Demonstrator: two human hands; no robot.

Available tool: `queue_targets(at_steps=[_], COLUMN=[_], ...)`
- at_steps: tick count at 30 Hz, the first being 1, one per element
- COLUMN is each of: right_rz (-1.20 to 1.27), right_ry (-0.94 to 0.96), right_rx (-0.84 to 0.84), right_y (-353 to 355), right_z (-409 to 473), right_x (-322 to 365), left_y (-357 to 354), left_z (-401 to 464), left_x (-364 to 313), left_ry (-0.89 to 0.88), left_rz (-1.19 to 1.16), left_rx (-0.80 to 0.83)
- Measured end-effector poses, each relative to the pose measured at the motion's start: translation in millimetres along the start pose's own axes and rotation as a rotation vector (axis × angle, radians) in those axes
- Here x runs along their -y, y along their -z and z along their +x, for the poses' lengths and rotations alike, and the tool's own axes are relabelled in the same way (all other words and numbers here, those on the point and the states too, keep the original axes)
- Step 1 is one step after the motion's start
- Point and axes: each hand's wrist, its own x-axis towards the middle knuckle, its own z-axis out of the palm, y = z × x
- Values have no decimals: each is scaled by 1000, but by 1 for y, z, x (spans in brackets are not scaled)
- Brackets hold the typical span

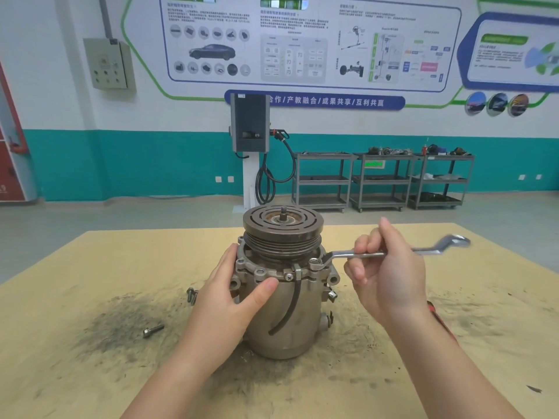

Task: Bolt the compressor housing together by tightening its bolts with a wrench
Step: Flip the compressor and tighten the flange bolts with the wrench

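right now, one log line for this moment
left hand steadies compressor | right hand holds wrench on flange bolt | loose bolt on table

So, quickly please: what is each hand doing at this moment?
Left hand: open, resting against the side of the compressor.
Right hand: closed on the wrench.
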Motion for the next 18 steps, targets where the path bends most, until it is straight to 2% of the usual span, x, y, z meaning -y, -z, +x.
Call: queue_targets(at_steps=[4, 7, 8, 11, 15, 18], right_rz=[-320, -699, -700, -404, -109, -18], right_ry=[605, 813, 822, 719, 307, 91], right_rx=[14, 88, 85, 18, -54, -33], right_y=[-7, -14, -16, -16, -5, 0], right_z=[-40, -60, -61, -50, -23, -10], right_x=[-22, -31, -30, -12, 3, 4], left_y=[0, -1, -1, -2, -2, -2], left_z=[0, 0, 0, 1, 0, 0], left_x=[0, 1, 1, 2, 3, 4], left_ry=[-11, -15, -16, -13, -32, -33], left_rz=[3, 8, 6, 4, -6, -9], left_rx=[-6, -10, -9, -11, -24, -23])
